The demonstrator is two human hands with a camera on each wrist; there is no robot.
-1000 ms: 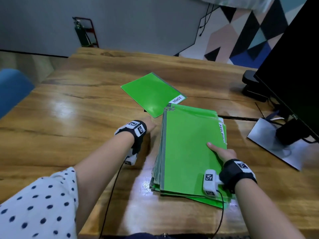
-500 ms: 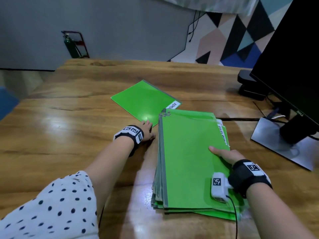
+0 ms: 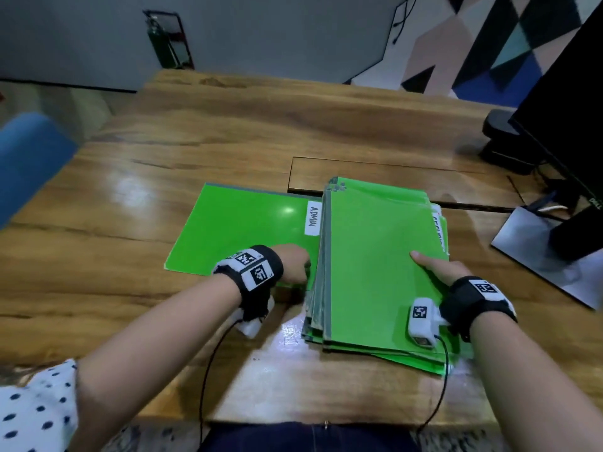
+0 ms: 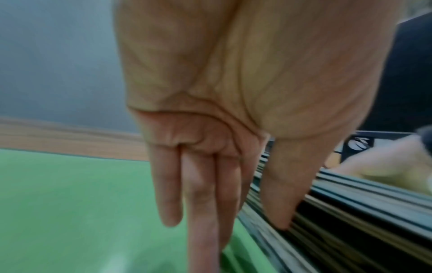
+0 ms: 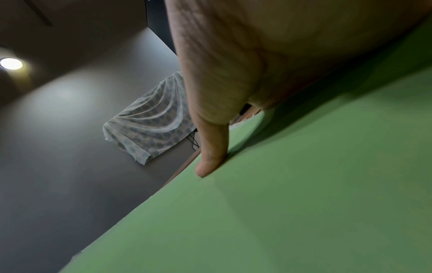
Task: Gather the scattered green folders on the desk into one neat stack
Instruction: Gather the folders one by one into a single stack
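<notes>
A thick stack of green folders [image 3: 375, 262] lies on the wooden desk [image 3: 228, 125], a little right of centre. One loose green folder [image 3: 241, 230] with a white ADMIN label lies flat against the stack's left side. My left hand [image 3: 293, 265] rests on that folder's near right corner. In the left wrist view its straight fingers [image 4: 198, 203] press the loose folder [image 4: 70, 203] while the thumb touches the stack's spines [image 4: 350, 230]. My right hand [image 3: 437, 269] holds the stack's right edge, its thumb [image 5: 210, 157] flat on the top folder [image 5: 304, 203]; its other fingers are hidden.
A black monitor [image 3: 567, 93] on a silver stand base [image 3: 538, 252] fills the right side, with a black device [image 3: 502, 141] behind it. A blue chair [image 3: 29, 158] stands off the desk's left edge. Bare wood spreads left and behind the folders.
My left hand has drawn the ADMIN folder from behind the stack toward me and turned it square against the stack's left side. The right hand has stayed on the stack.
</notes>
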